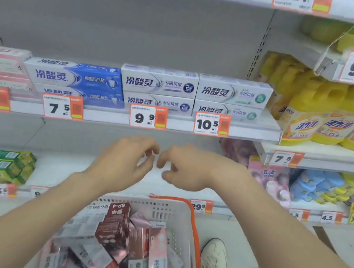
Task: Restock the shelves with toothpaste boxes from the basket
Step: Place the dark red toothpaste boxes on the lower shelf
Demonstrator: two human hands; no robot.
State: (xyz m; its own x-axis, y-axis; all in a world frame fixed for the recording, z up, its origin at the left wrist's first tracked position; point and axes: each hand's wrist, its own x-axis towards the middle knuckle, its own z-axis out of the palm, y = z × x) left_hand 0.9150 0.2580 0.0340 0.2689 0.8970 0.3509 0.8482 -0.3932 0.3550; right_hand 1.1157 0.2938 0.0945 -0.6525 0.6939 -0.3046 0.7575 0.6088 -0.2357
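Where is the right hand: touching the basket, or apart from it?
Apart. Head view: bare shelf shows between the right hand and the basket rim.

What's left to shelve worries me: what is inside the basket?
Jumbled toothpaste boxes, dark red, pink and grey-white, fill the basket. Its floor and any boxes underneath are covered.

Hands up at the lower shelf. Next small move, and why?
Probably lower the right hand into the white plastic basket with the orange rim and grip the dark red toothpaste box on top: neither it nor the left hand seems to hold anything, and the white shelf behind them has bare room.
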